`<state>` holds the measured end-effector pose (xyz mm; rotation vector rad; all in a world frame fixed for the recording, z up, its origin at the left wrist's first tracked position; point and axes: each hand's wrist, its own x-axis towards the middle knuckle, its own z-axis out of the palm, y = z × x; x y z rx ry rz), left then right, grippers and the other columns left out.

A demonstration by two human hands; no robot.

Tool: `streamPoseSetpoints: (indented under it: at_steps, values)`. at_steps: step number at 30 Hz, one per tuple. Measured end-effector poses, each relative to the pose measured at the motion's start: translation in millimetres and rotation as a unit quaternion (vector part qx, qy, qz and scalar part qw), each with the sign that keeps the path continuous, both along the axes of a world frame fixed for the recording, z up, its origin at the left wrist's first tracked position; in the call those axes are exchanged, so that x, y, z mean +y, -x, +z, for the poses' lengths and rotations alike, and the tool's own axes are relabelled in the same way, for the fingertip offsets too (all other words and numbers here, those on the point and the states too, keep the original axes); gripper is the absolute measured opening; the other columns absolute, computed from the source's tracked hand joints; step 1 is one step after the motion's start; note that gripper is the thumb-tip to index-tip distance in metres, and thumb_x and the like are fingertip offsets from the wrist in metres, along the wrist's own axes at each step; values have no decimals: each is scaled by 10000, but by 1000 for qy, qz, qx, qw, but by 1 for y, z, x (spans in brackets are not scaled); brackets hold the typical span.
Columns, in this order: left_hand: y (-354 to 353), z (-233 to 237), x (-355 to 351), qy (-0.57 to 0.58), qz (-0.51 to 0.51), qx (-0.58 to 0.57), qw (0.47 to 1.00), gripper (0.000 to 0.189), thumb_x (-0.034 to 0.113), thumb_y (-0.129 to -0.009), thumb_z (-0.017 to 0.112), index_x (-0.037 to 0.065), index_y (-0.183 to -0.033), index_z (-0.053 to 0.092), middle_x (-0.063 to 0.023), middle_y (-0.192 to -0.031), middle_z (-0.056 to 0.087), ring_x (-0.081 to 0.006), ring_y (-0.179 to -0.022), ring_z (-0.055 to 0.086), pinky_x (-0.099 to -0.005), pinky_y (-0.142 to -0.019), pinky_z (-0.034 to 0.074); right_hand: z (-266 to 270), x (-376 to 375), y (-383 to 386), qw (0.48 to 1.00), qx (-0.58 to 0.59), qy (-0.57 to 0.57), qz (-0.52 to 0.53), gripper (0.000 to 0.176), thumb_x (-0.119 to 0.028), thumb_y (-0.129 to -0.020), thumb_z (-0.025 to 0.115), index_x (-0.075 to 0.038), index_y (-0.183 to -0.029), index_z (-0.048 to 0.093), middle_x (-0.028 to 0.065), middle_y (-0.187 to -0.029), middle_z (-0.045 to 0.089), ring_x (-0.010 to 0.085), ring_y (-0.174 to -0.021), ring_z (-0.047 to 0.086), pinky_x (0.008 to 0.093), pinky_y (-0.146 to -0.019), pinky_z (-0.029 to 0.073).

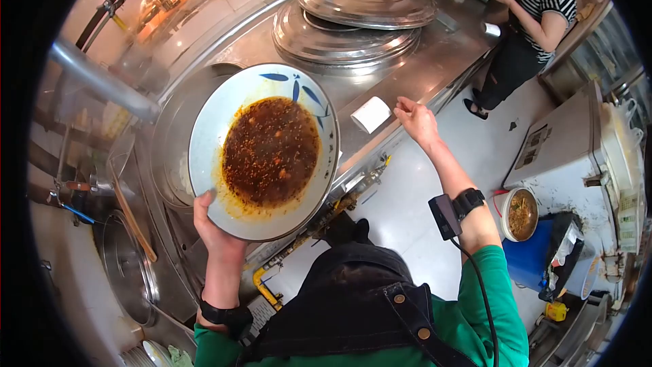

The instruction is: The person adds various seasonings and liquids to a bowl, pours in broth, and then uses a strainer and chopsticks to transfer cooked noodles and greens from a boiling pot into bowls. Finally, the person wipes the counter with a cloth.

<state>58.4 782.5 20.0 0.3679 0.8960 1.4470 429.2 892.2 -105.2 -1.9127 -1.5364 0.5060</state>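
My left hand [221,228] grips the lower left rim of a large white bowl [314,183], thumb over the edge. Blue leaf marks decorate the bowl's inner wall. Dark red-brown, oily sauce [272,153] with seeds or flakes pools inside it. Over the counter's front edge, my right hand [418,122] is held out with its fingers partly bent and nothing visible in them. Just left of those fingertips, a white cylinder [371,115], like a paper roll or cup, lies on its side on the steel counter [428,68].
Large steel lids [367,0] lie stacked at the back. Behind my bowl is a round steel pot [170,139]. A person [543,13] holds a plate at the far right. On the floor side stand a food bucket [521,214] and a blue bin [530,251].
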Motion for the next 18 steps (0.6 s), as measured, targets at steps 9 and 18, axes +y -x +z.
streamPoseSetpoints:
  at_steps: [9,18]
  values:
    - [-68,-5,43,78,32,21,996,461,276,-750,476,21,-1133,478,-102,-1096,545,-239,-1008,515,-348,-896,392,-28,38,-1,994,66,25,81,348,-200,-734,627,-104,-1065,571,80,-819,608,254,-797,582,349,-701,449]
    - [-151,-25,58,125,68,20,990,483,279,-741,488,25,-1151,463,-112,-1125,531,-250,-1032,497,-365,-915,380,-49,94,-104,976,206,2,76,252,-141,-743,625,-33,-970,624,116,-751,644,169,-659,613,283,-612,470]
